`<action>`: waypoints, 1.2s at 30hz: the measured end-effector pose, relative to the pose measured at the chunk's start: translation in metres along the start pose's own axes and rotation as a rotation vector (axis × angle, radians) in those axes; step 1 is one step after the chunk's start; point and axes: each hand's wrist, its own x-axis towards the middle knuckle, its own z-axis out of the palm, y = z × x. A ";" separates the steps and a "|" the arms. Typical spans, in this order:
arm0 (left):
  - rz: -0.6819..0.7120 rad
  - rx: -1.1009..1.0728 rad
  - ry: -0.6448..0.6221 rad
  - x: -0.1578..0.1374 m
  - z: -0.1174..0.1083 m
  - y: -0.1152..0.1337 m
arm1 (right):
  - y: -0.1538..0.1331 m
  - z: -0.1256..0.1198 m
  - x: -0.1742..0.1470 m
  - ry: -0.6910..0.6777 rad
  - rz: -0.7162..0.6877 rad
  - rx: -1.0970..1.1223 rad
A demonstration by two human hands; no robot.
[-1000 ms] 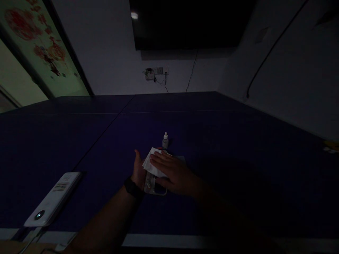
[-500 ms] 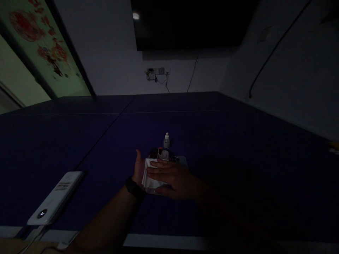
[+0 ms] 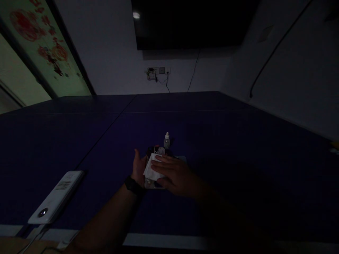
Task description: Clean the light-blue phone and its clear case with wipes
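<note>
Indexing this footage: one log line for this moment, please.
left hand: supporting apparent phone case | right hand: on white cloth over case | dropper bottle: upright beyond hands

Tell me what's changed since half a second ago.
The right hand has slid the white cloth forward across the phone case, baring more of its near end. The left hand still supports the case; the dropper bottle and power bank stay put.
</note>
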 end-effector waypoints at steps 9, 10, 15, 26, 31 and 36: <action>0.009 0.013 0.160 0.000 0.011 0.004 | 0.001 0.002 -0.002 -0.016 -0.093 0.067; 0.017 0.017 0.185 0.000 0.013 0.005 | 0.002 0.002 -0.002 0.004 -0.058 0.023; 0.017 0.033 0.248 0.001 0.020 0.011 | 0.002 0.010 -0.001 -0.017 -0.151 -0.014; 0.024 0.347 0.402 0.003 0.028 0.018 | 0.033 0.013 -0.007 0.583 0.499 0.665; 0.080 0.471 0.381 -0.005 0.032 0.027 | 0.068 0.015 -0.012 0.822 0.707 0.730; 0.003 0.622 0.277 -0.019 0.053 0.048 | 0.094 0.010 -0.014 1.032 0.819 0.794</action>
